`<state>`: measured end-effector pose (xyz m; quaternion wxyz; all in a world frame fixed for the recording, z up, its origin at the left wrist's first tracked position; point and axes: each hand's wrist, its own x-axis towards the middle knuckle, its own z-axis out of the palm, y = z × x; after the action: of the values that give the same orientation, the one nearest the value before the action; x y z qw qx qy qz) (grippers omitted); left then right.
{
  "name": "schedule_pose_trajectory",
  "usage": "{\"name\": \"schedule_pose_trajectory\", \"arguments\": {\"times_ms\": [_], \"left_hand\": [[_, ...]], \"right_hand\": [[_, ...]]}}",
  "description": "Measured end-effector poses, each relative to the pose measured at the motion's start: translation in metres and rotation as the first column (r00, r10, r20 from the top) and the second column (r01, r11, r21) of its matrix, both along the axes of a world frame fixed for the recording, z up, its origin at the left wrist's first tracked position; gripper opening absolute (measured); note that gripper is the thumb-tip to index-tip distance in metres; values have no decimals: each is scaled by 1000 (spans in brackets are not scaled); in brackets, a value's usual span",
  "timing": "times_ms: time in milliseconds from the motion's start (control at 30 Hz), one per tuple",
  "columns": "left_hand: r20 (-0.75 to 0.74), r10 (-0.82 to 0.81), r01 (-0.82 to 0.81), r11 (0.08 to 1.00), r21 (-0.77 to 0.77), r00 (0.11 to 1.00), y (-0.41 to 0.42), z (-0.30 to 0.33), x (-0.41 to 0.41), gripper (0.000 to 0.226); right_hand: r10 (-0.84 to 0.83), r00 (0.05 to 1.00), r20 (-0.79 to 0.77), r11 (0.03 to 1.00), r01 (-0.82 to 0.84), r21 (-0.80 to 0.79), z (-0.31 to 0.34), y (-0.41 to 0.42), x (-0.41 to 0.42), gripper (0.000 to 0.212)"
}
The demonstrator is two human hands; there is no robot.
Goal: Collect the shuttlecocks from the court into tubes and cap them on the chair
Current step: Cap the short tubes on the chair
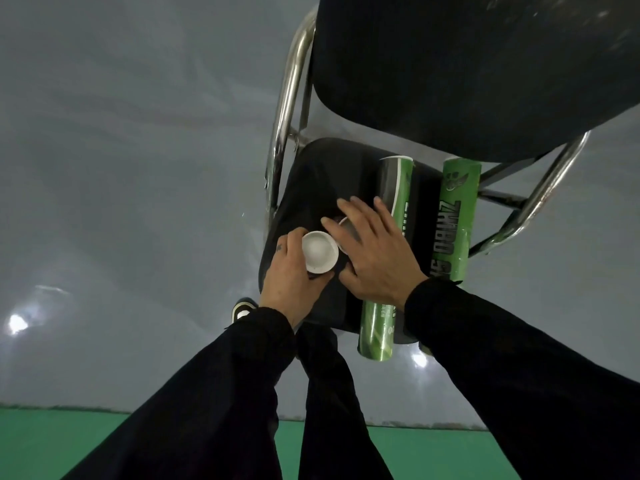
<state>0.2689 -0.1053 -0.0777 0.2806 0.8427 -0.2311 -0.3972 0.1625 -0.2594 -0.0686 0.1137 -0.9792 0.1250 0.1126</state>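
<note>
Two green shuttlecock tubes lie side by side on the black chair seat (311, 174): one tube (394, 192) passes under my right hand, the other tube (453, 223) lies further right. My left hand (291, 271) grips a white cap (319, 251), its hollow side facing up. With fingers spread and nearly straight, my right hand (374, 251) rests over a second white cap (341, 223), of which only an edge shows. Whether the fingers hold that cap is hidden.
The chair has a black backrest (467, 64) and chrome tube frame (287, 98). Grey floor (121, 168) surrounds it, with a green court strip (69, 441) at the near edge. My shoe (242, 308) stands left of the seat front.
</note>
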Motion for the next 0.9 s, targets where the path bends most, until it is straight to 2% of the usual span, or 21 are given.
{"name": "schedule_pose_trajectory", "arguments": {"times_ms": [133,367,500,733,900], "left_hand": [[8,-8,8,1000,14,1000,1,-1,0,77],[-12,8,-8,1000,2,1000,2,-8,1,76],[-9,26,-26,1000,10,1000,-2,-2,1,78],[17,-12,11,1000,25,1000,-1,7,0,103],[70,-57,53,997,58,996,0,11,-4,104]], "right_hand": [[70,994,78,995,-64,-81,-18,3,6,46],[-19,996,91,998,25,-64,-39,-7,13,46],[-17,1000,20,1000,17,-22,-27,-5,16,57],[76,996,46,997,-75,-14,-5,-2,-1,90],[59,997,41,998,-60,15,4,2,-20,83]]}}
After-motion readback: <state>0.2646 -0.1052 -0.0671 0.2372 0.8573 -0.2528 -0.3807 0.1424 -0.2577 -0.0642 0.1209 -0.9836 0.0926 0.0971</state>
